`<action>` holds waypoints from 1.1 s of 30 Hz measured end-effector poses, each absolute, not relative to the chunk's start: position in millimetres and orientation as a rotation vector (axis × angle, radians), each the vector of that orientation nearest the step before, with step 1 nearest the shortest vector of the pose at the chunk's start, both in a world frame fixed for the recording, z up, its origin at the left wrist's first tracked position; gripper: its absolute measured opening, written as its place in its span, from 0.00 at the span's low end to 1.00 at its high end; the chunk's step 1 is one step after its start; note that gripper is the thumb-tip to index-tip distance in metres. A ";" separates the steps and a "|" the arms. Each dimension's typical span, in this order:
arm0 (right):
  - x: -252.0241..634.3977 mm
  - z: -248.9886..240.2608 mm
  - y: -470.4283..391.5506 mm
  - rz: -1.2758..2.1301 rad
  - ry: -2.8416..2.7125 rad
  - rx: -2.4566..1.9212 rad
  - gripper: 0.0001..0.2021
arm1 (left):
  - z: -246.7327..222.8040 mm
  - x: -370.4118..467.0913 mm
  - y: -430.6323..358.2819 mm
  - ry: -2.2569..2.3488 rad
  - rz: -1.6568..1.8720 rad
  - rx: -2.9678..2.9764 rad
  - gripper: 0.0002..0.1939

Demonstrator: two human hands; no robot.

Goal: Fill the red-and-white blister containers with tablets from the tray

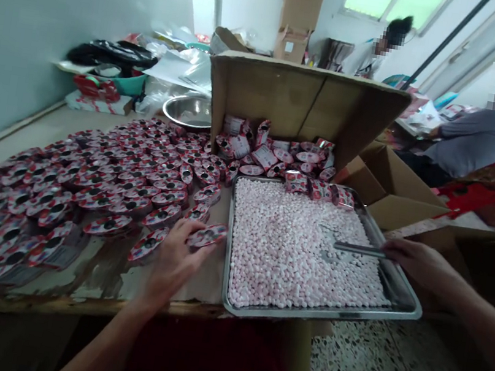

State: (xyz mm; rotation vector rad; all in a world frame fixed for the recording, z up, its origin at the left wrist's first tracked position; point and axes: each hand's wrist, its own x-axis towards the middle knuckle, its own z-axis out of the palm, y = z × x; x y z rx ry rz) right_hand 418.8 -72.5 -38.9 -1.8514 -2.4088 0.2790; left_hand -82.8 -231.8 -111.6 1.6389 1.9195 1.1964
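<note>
My left hand (pixel 176 258) reaches over the table and touches a small red-and-white packet (pixel 207 235) lying beside the metal tray (pixel 399 289). The tray is filled with small pink-white candies (pixel 293 254). My right hand (pixel 417 260) rests at the tray's right rim, closed on the handle of a flat metal scoop (pixel 350 247) that lies on the candies. Several red-and-white packets (pixel 103 182) are spread in rows over the table to the left.
An open cardboard box (pixel 306 101) on its side holds more packets (pixel 280 153) behind the tray. A steel bowl (pixel 188 110), bags and clutter sit at the back left. Two people sit at the far right. Terrazzo floor lies below the tray's corner.
</note>
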 end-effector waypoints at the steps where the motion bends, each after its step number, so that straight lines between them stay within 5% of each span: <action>1: 440.7 -58.2 -76.4 0.323 -2.295 -1.965 0.08 | -121.1 -94.6 -239.9 2.005 1.192 1.693 0.14; 8: 447.3 -114.9 -66.1 0.526 -2.129 -1.835 0.10 | -122.7 -90.1 -225.9 2.381 1.046 2.120 0.25; 14: 318.6 -142.7 -23.1 0.905 -2.291 -1.444 0.10 | -56.0 -45.9 -31.5 2.060 0.917 2.446 0.16; 20: 268.6 -158.8 -33.1 1.242 -2.197 -1.215 0.09 | -74.5 -12.2 120.4 2.220 0.680 1.964 0.28; 26: 289.7 -147.5 -41.6 1.600 -1.788 -1.268 0.14 | -84.0 -22.7 103.7 2.161 0.975 1.920 0.25; 33: 305.2 -55.7 -44.2 1.469 -1.734 -1.255 0.15 | -76.9 -23.5 -29.4 1.510 1.313 1.842 0.29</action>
